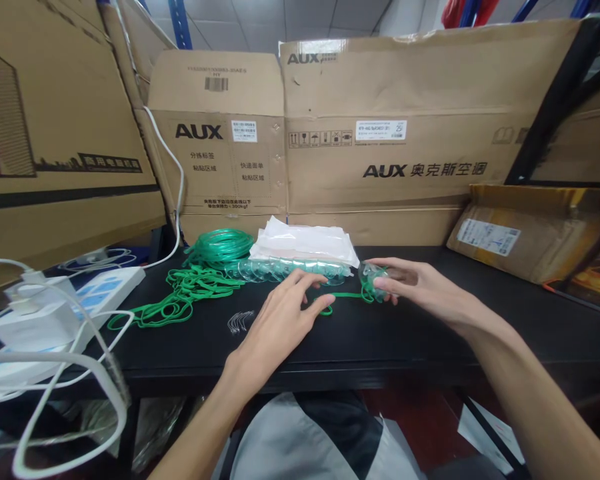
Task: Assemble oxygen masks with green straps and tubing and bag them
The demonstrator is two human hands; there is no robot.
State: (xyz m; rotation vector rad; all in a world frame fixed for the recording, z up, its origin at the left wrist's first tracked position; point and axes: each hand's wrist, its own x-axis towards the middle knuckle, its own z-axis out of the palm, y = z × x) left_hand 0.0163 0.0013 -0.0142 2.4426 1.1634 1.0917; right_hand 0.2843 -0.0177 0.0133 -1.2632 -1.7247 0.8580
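My right hand (409, 280) is closed around a clear greenish plastic mask (368, 273), with fingers hiding part of it. From the mask a green elastic strap (346, 295) runs left along the black table. My left hand (295, 300) hovers by the strap's loose end, thumb and fingers apart; nothing shows between them. Just behind it lies a row of nested clear green masks (265, 269). Left of these are a tangle of green elastic straps (180, 297) and a coil of green tubing (220, 245). Several thin metal strips (240, 322) lie left of my left forearm.
A stack of white sheets or bags (305, 241) sits behind the masks. Large cardboard boxes (380, 193) wall off the back, and a taped carton (525, 233) stands at right. A white power strip (105, 290) with looping cables crowds the left side.
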